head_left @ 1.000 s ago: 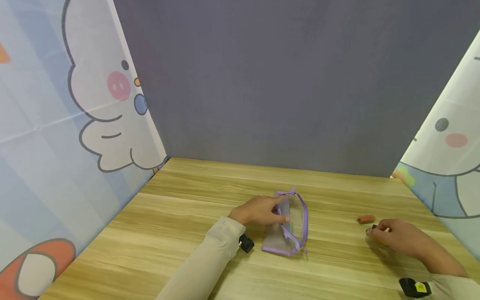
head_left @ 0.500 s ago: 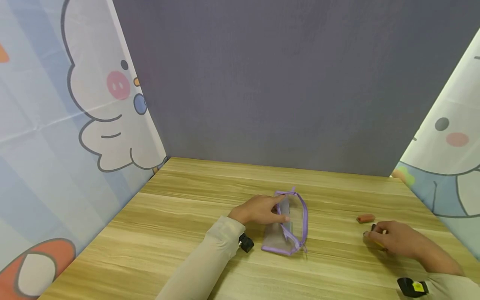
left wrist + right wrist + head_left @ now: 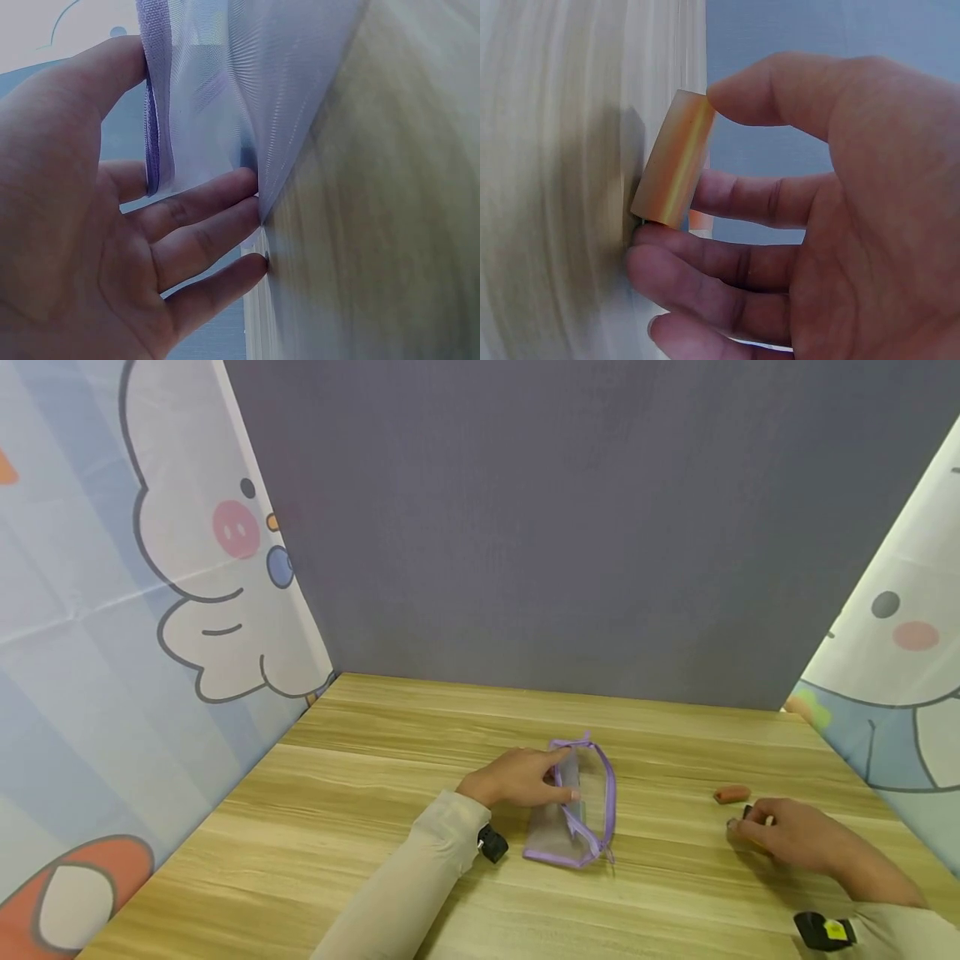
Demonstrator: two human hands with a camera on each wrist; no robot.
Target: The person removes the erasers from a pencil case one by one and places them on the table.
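Observation:
The left hand (image 3: 521, 779) grips the rim of a translucent mesh pouch (image 3: 542, 839) with purple edging, its mouth spread toward the right. In the left wrist view, the thumb and one finger reach over the purple zipper edge (image 3: 154, 112); other fingers lie against the mesh from outside. At the table's right side, the right hand (image 3: 798, 837) pinches a small orange-yellow block (image 3: 673, 161) with flat sides, held close over the wood. Its exact kind I cannot tell. Just beyond that hand lies a short reddish-brown block (image 3: 732, 794).
The wood-grain table (image 3: 390, 727) ends at a grey upright panel (image 3: 525, 527) behind. Cartoon-printed curtains (image 3: 217, 610) flank it left and right. Black wrist cameras (image 3: 823, 932) sit at both cuffs.
The right hand has shifted slightly left with the orange-yellow block and turned a little. The left hand and pouch stay in place.

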